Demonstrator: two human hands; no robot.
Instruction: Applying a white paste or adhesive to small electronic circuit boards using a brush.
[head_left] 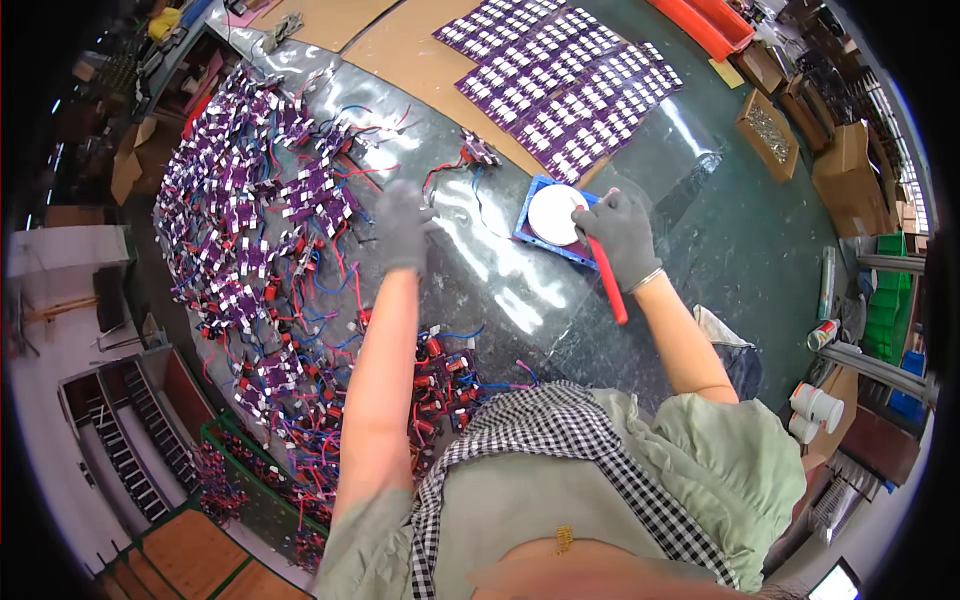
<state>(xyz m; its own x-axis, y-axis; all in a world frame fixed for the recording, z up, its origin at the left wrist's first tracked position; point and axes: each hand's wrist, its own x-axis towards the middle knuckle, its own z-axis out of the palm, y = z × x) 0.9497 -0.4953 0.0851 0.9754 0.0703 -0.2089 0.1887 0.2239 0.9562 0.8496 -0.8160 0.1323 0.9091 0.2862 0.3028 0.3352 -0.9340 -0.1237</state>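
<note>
Open tabletop (745,235) right of blue tray (552,245), wired boards (240,190) heaped left (leads (357,285) sprawling), purple panels (560,90) beyond.

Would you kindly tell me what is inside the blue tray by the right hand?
A white round object sits in the blue tray. Whatever lies beneath it is covered, and the gloved right hand, gripping a red-handled tool, hides part of the tray.

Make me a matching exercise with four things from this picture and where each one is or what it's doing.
1. Right hand
2. White disc
3. Purple board panels
4. Left hand

A. At least partly on the brown sheet
B. Near the heap of wired boards
C. Gripping the red-handled tool
D. Within the blue tray

Pairs: 1-C, 2-D, 3-A, 4-B.
</note>
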